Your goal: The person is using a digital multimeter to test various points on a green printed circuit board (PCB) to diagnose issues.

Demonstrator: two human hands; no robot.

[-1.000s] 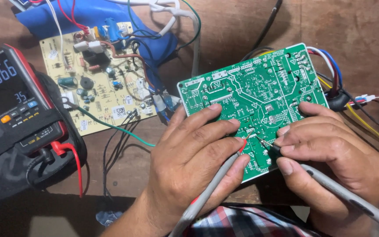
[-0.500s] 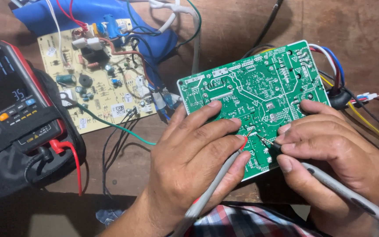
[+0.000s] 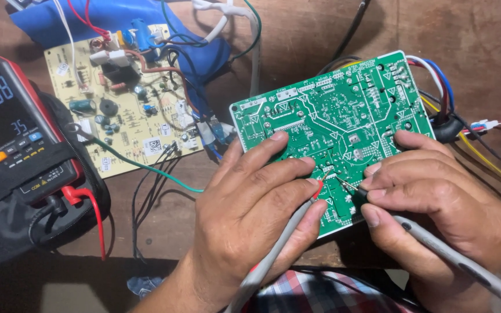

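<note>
On brown wooden table (image 3: 297,52) — green circuit board (image 3: 331,122)

Bare brown wooden table (image 3: 471,52) lies open at upper right, the widest free room on the bench. Between the green printed circuit board (image 3: 343,116) and the beige component-studded circuit board (image 3: 117,110), a tangle of black, green and white wires (image 3: 163,168) blocks the gap. A red-edged digital multimeter (image 3: 21,139) crowds the left edge. Yellow, red and blue leads (image 3: 482,145) trail along the right (both hands rest on the green board's near edge).
</note>
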